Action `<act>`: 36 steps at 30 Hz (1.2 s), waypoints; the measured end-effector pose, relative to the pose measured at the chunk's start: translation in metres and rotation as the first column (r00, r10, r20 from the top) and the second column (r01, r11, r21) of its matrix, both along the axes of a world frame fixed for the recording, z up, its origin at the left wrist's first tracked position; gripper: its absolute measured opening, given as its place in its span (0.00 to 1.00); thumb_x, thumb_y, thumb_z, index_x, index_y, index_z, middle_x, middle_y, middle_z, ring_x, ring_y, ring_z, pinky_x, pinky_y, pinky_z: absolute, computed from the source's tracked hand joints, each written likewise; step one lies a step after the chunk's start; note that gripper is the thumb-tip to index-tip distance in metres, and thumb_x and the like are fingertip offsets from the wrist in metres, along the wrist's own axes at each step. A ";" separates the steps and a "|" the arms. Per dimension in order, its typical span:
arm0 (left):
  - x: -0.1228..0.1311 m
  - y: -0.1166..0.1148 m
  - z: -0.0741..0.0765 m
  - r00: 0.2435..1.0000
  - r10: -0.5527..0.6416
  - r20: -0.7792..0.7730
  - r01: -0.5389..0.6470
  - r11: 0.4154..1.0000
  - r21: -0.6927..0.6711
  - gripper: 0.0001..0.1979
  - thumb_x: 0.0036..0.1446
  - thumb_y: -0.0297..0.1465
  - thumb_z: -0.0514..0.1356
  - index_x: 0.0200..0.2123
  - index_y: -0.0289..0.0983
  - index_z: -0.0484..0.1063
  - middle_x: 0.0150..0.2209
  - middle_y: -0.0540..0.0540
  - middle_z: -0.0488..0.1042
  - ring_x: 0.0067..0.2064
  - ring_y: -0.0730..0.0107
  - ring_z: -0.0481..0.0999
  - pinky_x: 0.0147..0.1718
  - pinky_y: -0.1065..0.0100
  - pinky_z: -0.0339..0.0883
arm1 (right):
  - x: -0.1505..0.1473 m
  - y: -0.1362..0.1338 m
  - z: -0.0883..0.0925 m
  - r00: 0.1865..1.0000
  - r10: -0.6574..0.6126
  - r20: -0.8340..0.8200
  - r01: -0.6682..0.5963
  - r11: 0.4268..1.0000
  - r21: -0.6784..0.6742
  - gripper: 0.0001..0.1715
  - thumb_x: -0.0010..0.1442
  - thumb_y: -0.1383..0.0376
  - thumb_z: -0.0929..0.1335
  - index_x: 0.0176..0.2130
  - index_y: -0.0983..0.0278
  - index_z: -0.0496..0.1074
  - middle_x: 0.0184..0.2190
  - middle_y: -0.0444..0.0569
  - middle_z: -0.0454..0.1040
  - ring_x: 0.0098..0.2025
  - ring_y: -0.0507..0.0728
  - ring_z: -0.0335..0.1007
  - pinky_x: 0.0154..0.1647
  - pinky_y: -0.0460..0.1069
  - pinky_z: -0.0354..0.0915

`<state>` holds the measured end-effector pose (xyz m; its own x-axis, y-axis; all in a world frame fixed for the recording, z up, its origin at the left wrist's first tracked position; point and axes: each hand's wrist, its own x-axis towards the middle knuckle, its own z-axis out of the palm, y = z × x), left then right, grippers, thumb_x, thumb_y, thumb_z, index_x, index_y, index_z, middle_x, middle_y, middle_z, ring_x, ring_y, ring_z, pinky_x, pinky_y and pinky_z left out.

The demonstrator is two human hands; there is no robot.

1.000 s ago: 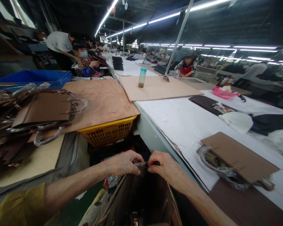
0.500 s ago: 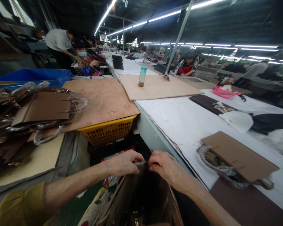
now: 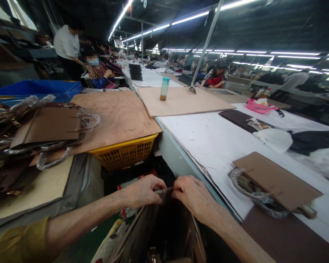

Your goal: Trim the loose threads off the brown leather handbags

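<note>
A brown handbag (image 3: 134, 232) stands open toward me at the bottom centre, its inside dark and a gold clasp showing at its near edge. My left hand (image 3: 145, 190) pinches the far rim of this bag between thumb and fingers. Close beside it, my right hand (image 3: 190, 191) grips the same rim, fingers curled over the edge. Both hands are closed on the bag. The bag's lower part lies out of the picture.
Another brown handbag (image 3: 276, 179) with wrapped handles lies on the white table (image 3: 192, 135) at right. Several bags (image 3: 49, 124) are piled at left. A yellow basket (image 3: 126, 151) sits under a brown board (image 3: 115, 113). A bottle (image 3: 165, 88) stands farther back. Co-workers are behind.
Both hands keep their hold on the bag's rim, almost unmoved. The bag's opening has shifted slightly left. At the back left, a standing person has straightened up somewhat.
</note>
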<state>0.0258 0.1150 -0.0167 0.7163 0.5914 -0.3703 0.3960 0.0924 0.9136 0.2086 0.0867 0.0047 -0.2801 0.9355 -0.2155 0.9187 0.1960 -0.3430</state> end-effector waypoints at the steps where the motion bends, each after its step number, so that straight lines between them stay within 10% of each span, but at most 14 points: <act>1: 0.000 0.000 0.000 1.000 0.004 -0.004 -0.004 1.000 0.004 0.14 0.39 0.25 0.55 0.34 0.33 0.72 0.26 0.53 0.68 0.26 0.75 0.61 0.22 0.75 0.51 | 0.000 0.000 0.000 1.000 -0.016 -0.012 0.016 1.000 0.003 0.07 0.51 0.65 0.66 0.23 0.62 0.70 0.27 0.45 0.72 0.33 0.55 0.65 0.32 0.47 0.51; 6: -0.002 -0.002 0.002 0.999 0.015 -0.030 -0.014 0.999 0.046 0.12 0.42 0.27 0.55 0.33 0.32 0.72 0.23 0.53 0.66 0.24 0.76 0.59 0.21 0.75 0.50 | 0.005 -0.003 0.002 0.980 -0.136 -0.144 0.137 0.991 -0.001 0.04 0.48 0.66 0.68 0.27 0.62 0.66 0.26 0.41 0.70 0.30 0.53 0.62 0.29 0.46 0.51; 11: -0.001 -0.002 -0.001 0.997 0.016 -0.077 -0.008 0.995 0.101 0.14 0.43 0.28 0.53 0.34 0.34 0.73 0.24 0.52 0.66 0.24 0.74 0.60 0.20 0.75 0.50 | 0.019 0.001 -0.004 0.938 -0.160 -0.308 0.072 0.958 -0.278 0.24 0.42 0.67 0.69 0.42 0.62 0.67 0.34 0.43 0.72 0.32 0.54 0.64 0.29 0.45 0.54; 14: 0.000 -0.001 -0.004 0.996 0.016 -0.090 -0.006 0.993 0.118 0.14 0.42 0.27 0.53 0.34 0.34 0.73 0.24 0.52 0.67 0.24 0.74 0.61 0.20 0.75 0.51 | 0.024 0.005 -0.008 0.941 -0.151 -0.304 0.036 0.934 -0.354 0.15 0.43 0.68 0.67 0.36 0.62 0.71 0.27 0.41 0.70 0.29 0.53 0.63 0.27 0.44 0.53; 36: 0.007 0.004 0.016 0.966 -0.021 -0.258 0.096 0.955 0.280 0.11 0.42 0.30 0.57 0.32 0.36 0.74 0.21 0.54 0.67 0.23 0.73 0.63 0.19 0.74 0.49 | 0.013 -0.001 0.007 0.989 -0.103 -0.103 0.091 0.989 -0.116 0.08 0.48 0.64 0.66 0.23 0.62 0.74 0.17 0.41 0.61 0.24 0.50 0.57 0.24 0.45 0.47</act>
<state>0.0326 0.1192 -0.0010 0.6597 0.6588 -0.3616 0.6108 -0.1897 0.7687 0.2216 0.0856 0.0115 -0.2162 0.9316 -0.2922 0.8876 0.0629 -0.4564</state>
